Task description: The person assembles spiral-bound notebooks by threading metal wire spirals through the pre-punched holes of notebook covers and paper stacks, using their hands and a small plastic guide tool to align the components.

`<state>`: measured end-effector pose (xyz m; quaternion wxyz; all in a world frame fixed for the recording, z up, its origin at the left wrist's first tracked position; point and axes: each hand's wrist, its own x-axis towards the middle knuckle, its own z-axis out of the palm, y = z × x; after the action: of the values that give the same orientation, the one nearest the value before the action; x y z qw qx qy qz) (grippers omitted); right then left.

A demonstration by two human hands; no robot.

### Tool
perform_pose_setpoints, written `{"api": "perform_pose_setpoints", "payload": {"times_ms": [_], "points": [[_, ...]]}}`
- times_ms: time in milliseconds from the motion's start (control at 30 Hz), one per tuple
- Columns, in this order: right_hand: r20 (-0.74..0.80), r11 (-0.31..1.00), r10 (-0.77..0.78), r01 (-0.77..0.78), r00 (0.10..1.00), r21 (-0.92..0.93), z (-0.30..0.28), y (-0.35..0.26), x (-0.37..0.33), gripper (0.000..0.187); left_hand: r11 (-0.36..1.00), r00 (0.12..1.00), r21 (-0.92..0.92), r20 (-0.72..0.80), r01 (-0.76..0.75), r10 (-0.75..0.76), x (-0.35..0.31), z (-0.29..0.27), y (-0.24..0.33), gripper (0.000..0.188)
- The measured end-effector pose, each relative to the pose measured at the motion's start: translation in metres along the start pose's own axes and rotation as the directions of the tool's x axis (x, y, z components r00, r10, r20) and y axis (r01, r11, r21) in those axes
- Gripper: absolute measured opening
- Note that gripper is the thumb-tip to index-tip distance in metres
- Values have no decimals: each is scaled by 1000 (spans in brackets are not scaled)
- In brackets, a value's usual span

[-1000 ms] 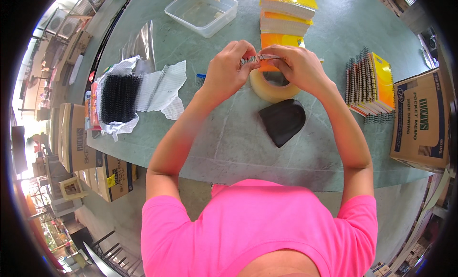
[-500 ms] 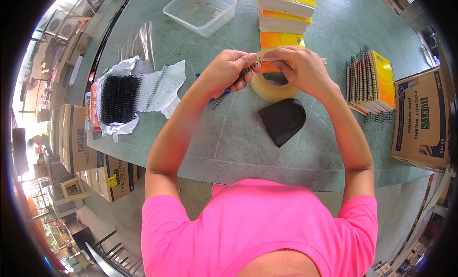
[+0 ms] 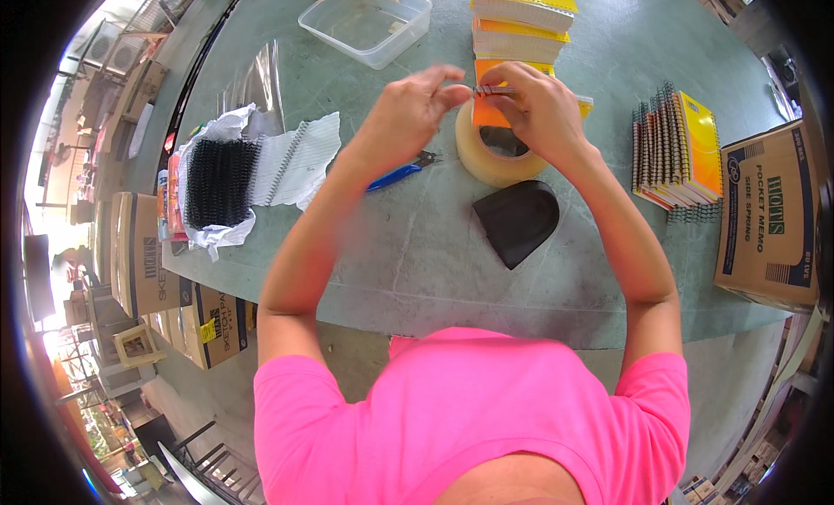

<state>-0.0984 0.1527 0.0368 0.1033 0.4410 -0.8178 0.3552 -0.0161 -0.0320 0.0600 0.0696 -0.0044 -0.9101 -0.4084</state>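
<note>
My right hand (image 3: pixel 546 112) grips a small notebook (image 3: pixel 490 115) with an orange-yellow cover, its fingers over the top edge, where a dark spiral coil (image 3: pixel 483 89) shows. My left hand (image 3: pixel 410 114), slightly blurred, is just left of the coil's end, with a gap between thumb and index finger. Under the notebook lies a wide roll of tape (image 3: pixel 473 162). Closer to me rests a black rounded pad-like object (image 3: pixel 518 222). Blue-handled pliers (image 3: pixel 395 176) lie on the table beside my left wrist.
Dark spiral coils (image 3: pixel 217 183) lie bunched on crumpled paper at left. A clear plastic tub (image 3: pixel 365 27) and stacked yellow notebooks (image 3: pixel 524 36) stand at the far side. Spiral-bound notebooks (image 3: pixel 682 153) and a cardboard box (image 3: pixel 764 214) are on the right.
My left hand has moved up and left, and its fingers have parted from the coil they held. The dangling coil no longer shows there; the pliers are now uncovered.
</note>
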Motion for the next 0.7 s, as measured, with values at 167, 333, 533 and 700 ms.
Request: {"api": "perform_pose_setpoints", "payload": {"times_ms": [167, 333, 533, 700], "points": [[118, 996, 84, -85, 989, 1, -5, -9, 4, 17, 975, 969, 126, -146, -181, 199, -5, 3, 0, 20], [99, 986, 87, -100, 991, 134, -1, -3, 4, 17, 984, 985, 89, -73, -152, 159, -6, 8, -8, 21], [14, 993, 61, -62, 998, 99, -2, -12, 11, 19, 879, 957, 380, 73, -288, 282, -66, 105, 21, 29], [268, 835, 352, -430, 897, 344, -44, 29, -10, 23, 962, 970, 143, -41, -232, 240, -72, 80, 16, 51]]}}
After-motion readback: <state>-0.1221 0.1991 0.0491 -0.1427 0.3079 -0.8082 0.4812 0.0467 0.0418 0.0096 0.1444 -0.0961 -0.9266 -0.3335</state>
